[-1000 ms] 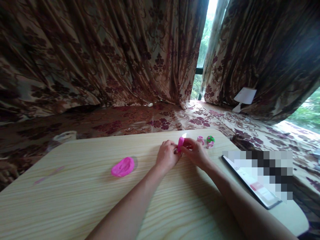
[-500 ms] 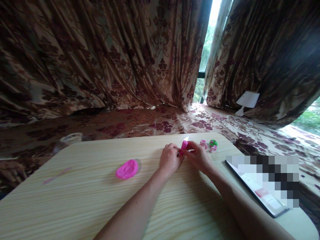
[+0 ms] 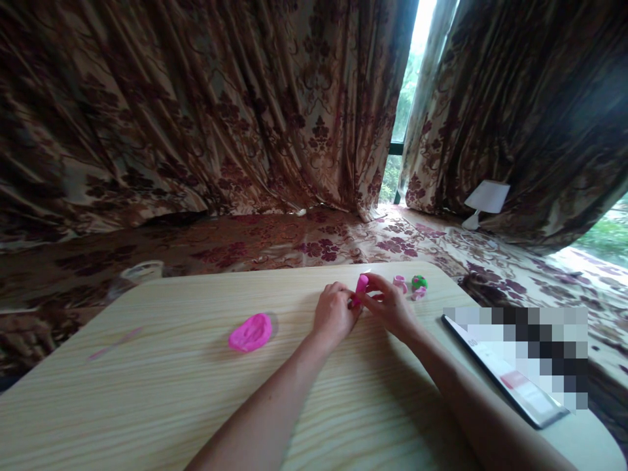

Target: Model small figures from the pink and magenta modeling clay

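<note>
Both hands meet near the far edge of the wooden table [image 3: 186, 392]. My left hand [image 3: 336, 309] is closed, its fingers curled at the base of a small bright pink piece [image 3: 362, 284] that looks like modelling clay. My right hand [image 3: 390, 302] pinches the same piece from the other side, thumb and fingers against it. The piece sticks up between the hands as a short rounded roll; its lower part is hidden by fingers. To the left lies a flattened pink clay lump [image 3: 250, 332] on a clear round base.
Beyond my right hand stand small pale pink pieces [image 3: 400, 284] and a green ball with pink spots [image 3: 419, 282]. A tablet [image 3: 520, 392] lies at the right. A thin pink stick [image 3: 115, 344] is at the left, and a clear container [image 3: 142, 271] sits behind the table.
The pink piece has turned slightly between my fingers and its upper end looks rounder. Both hands keep nearly the same place.
</note>
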Action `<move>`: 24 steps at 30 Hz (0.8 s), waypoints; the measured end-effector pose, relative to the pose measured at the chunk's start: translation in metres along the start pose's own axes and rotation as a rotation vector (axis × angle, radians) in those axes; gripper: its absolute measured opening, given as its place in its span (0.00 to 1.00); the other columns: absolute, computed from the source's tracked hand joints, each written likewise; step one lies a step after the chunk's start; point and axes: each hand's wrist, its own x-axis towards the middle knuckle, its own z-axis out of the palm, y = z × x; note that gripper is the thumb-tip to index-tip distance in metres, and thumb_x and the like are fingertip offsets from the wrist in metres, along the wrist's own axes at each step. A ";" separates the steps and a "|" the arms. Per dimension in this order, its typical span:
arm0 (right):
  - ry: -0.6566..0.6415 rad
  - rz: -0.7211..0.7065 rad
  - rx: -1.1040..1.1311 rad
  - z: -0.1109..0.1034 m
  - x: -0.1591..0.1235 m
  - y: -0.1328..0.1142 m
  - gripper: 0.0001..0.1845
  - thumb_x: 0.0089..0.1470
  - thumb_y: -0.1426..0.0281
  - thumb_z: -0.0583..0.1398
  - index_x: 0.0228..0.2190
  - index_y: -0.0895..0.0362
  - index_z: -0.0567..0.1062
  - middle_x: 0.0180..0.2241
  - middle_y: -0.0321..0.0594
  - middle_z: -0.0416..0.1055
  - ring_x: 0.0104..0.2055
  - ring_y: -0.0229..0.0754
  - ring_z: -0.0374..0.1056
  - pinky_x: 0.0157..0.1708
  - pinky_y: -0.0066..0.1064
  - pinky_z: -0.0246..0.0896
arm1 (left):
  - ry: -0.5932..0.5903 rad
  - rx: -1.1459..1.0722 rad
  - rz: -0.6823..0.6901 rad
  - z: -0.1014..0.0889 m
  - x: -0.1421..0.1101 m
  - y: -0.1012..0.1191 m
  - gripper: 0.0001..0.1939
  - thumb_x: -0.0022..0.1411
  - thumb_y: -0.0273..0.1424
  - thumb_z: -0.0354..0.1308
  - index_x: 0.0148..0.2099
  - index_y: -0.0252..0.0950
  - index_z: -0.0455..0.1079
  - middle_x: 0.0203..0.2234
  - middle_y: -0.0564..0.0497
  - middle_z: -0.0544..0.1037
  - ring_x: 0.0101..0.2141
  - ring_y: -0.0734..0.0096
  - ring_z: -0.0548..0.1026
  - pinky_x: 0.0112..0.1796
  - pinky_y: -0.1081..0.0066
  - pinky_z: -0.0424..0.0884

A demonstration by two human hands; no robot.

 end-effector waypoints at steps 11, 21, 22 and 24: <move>0.018 0.004 0.015 -0.003 0.000 -0.008 0.20 0.49 0.68 0.58 0.46 0.56 0.69 0.39 0.43 0.72 0.36 0.41 0.70 0.28 0.28 0.70 | 0.000 0.005 0.010 -0.001 -0.001 0.001 0.07 0.51 0.32 0.59 0.34 0.36 0.73 0.32 0.47 0.72 0.37 0.64 0.68 0.40 0.66 0.64; 0.007 -0.217 -0.072 -0.015 0.003 -0.017 0.19 0.53 0.74 0.54 0.47 0.51 0.70 0.48 0.41 0.67 0.45 0.41 0.67 0.35 0.31 0.69 | -0.017 0.007 0.015 -0.003 0.000 0.001 0.09 0.53 0.34 0.57 0.36 0.37 0.72 0.33 0.46 0.72 0.37 0.64 0.68 0.40 0.66 0.63; -0.001 -0.236 -0.087 -0.015 0.003 -0.016 0.19 0.54 0.74 0.54 0.47 0.50 0.71 0.48 0.41 0.67 0.46 0.41 0.66 0.36 0.31 0.69 | -0.021 0.008 0.017 -0.003 0.000 0.001 0.08 0.54 0.34 0.57 0.35 0.37 0.72 0.32 0.47 0.72 0.37 0.64 0.68 0.40 0.66 0.63; -0.014 -0.249 -0.111 -0.014 0.003 -0.015 0.19 0.54 0.76 0.53 0.46 0.50 0.72 0.46 0.40 0.69 0.46 0.41 0.66 0.36 0.31 0.69 | -0.027 0.007 0.021 -0.004 0.000 0.002 0.07 0.54 0.33 0.56 0.34 0.37 0.73 0.31 0.47 0.72 0.37 0.64 0.68 0.40 0.67 0.63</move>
